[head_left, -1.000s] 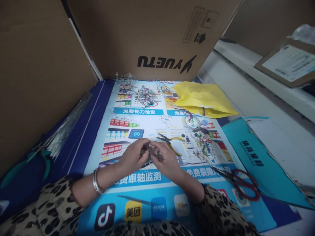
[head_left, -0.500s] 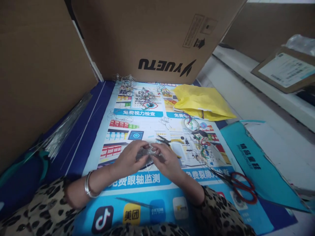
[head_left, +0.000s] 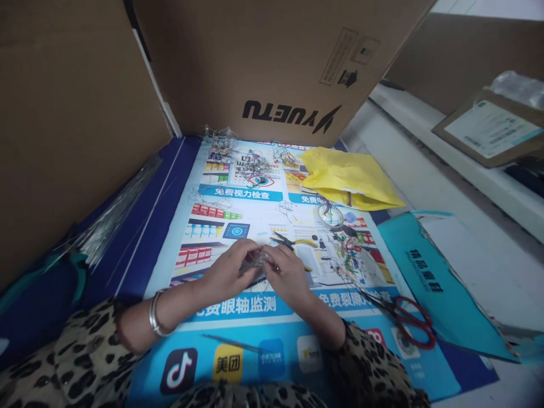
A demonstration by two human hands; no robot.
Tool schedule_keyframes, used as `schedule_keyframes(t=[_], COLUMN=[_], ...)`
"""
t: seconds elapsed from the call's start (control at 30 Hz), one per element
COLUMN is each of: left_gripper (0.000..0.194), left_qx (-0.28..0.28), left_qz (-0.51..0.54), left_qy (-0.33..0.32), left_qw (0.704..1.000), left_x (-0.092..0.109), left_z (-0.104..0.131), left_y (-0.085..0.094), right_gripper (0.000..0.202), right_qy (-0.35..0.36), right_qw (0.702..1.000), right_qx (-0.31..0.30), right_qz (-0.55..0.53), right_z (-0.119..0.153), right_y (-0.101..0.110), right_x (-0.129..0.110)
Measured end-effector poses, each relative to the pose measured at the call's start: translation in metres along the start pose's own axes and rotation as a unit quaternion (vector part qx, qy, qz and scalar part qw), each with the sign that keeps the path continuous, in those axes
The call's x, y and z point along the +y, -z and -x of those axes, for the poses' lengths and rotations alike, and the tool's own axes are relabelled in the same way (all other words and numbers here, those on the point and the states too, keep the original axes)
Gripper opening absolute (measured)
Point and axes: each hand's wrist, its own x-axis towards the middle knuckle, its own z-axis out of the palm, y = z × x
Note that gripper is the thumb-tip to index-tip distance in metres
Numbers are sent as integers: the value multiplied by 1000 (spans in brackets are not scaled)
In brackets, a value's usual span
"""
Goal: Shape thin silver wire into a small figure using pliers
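Over the middle of the printed mat, my left hand (head_left: 232,266) and my right hand (head_left: 287,275) meet at the fingertips. Between them is a small tangle of thin clear or silvery wire (head_left: 258,262), pinched from both sides; its exact shape is too blurred to tell. Just beyond my right hand lie pliers with yellow handles (head_left: 293,242), partly hidden by it. A thin dark tool (head_left: 232,342) rests on the mat near my body.
Scissors with red handles (head_left: 412,323), coloured wires (head_left: 351,252), a tape roll (head_left: 330,215) and a yellow bag (head_left: 351,175) lie right. Wire bundles (head_left: 257,164) sit at the back, silvery strands (head_left: 114,215) left. Cardboard (head_left: 263,62) stands behind.
Both hands stay together, with the fingertips slightly shifted and closer round the wire piece. The view has shifted a little.
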Motion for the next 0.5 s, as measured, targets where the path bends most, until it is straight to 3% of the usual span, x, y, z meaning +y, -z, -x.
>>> schedule_keyframes(t=[0.3, 0.5], left_gripper=[30, 69], left_qx=[23, -20], left_qz=[2, 31], left_qy=[7, 16], left_qw=[1000, 999], left_x=[1, -1], left_z=[2, 1], left_y=[2, 1], right_gripper=[17, 16], right_qy=[-47, -85], right_qw=[996, 986], right_qx=[-10, 44], right_qz=[-80, -140], right_z=[-6, -10], right_y=[3, 10], right_x=[-2, -5])
